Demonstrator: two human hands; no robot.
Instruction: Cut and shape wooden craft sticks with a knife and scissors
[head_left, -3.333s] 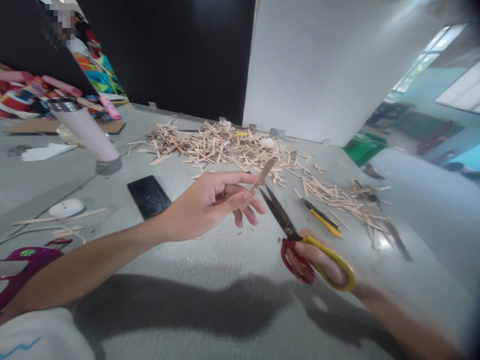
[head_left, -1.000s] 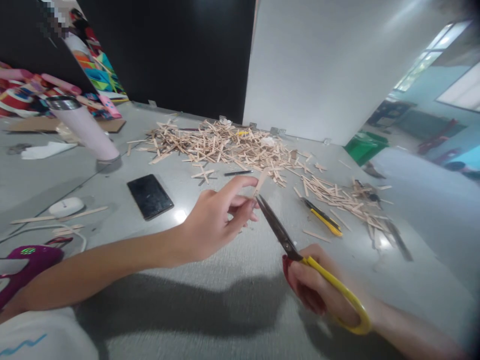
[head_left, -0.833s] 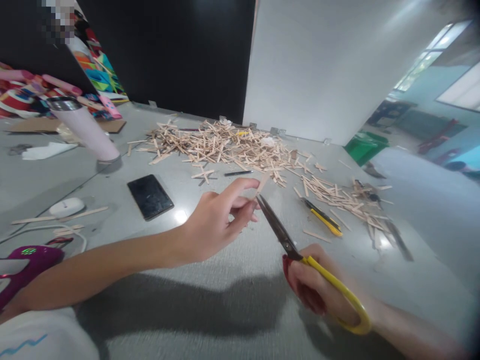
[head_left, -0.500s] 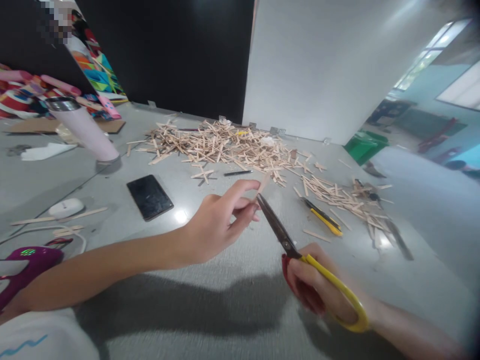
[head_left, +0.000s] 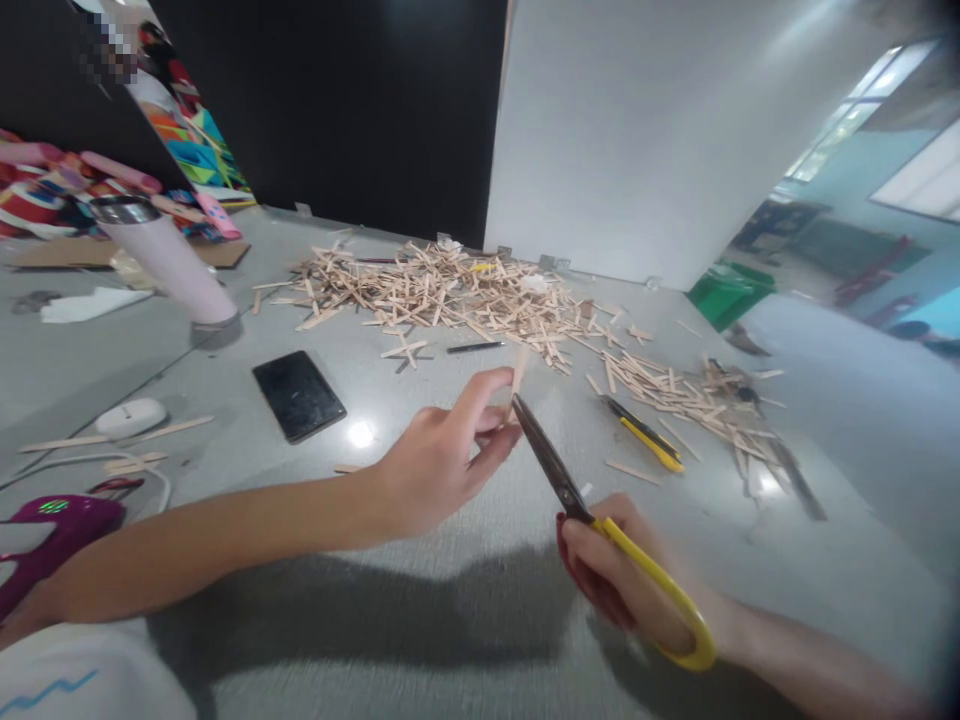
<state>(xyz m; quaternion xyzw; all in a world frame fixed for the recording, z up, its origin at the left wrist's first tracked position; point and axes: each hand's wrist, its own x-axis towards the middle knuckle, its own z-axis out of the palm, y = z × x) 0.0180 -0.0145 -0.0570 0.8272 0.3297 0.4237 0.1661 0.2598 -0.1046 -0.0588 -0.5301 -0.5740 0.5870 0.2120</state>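
The left hand (head_left: 442,465) pinches a wooden craft stick (head_left: 520,368) between thumb and index finger, above the middle of the table (head_left: 465,640), with the stick's rounded upper end pointing toward the far edge. The right hand (head_left: 626,560) is closed around the scissors (head_left: 553,462), fingers wrapped in the red and yellow handles; the blades lie almost together, their tips right at the stick near the left fingertips, though whether they touch it cannot be told. Toward the table's far edge, in front of the black panel (head_left: 360,110) and the white panel (head_left: 615,130), spreads a heap of craft sticks (head_left: 442,290), with a slim dark pen (head_left: 476,347) just on its near side. A smartphone (head_left: 298,396) lies flat left of the left hand, and farther left are a white computer mouse (head_left: 131,417) and, beyond it, an upright pink tumbler (head_left: 169,262). A yellow utility knife (head_left: 645,436) lies to the right of the scissors blades, near more scattered sticks (head_left: 667,390).
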